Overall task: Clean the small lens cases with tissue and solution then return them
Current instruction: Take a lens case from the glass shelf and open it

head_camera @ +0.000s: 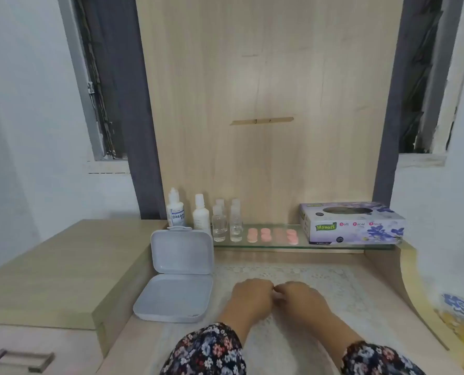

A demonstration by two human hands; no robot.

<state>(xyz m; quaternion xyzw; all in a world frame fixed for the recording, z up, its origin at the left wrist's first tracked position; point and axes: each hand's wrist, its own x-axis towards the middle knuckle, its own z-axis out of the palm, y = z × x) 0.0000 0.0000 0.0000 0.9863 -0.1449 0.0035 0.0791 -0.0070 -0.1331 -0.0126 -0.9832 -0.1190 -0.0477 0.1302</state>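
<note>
Both my hands meet knuckle to knuckle over the lace mat (333,282) on the desk. My left hand (251,296) and my right hand (301,299) have their fingers curled down around a small pink lens case (279,295), of which only a sliver shows between them. Several more pink lens cases (272,235) lie in rows on the glass shelf (279,247). A purple tissue box (352,224) stands at the shelf's right end. Two white solution bottles (175,211) (201,213) stand at its left end.
An open grey plastic box (176,274) rests left of my hands, its lid leaning against the shelf. Two small clear bottles (226,224) stand beside the white bottles. A raised wooden cabinet top (63,266) lies to the left, and the desk's curved side panel (404,280) to the right.
</note>
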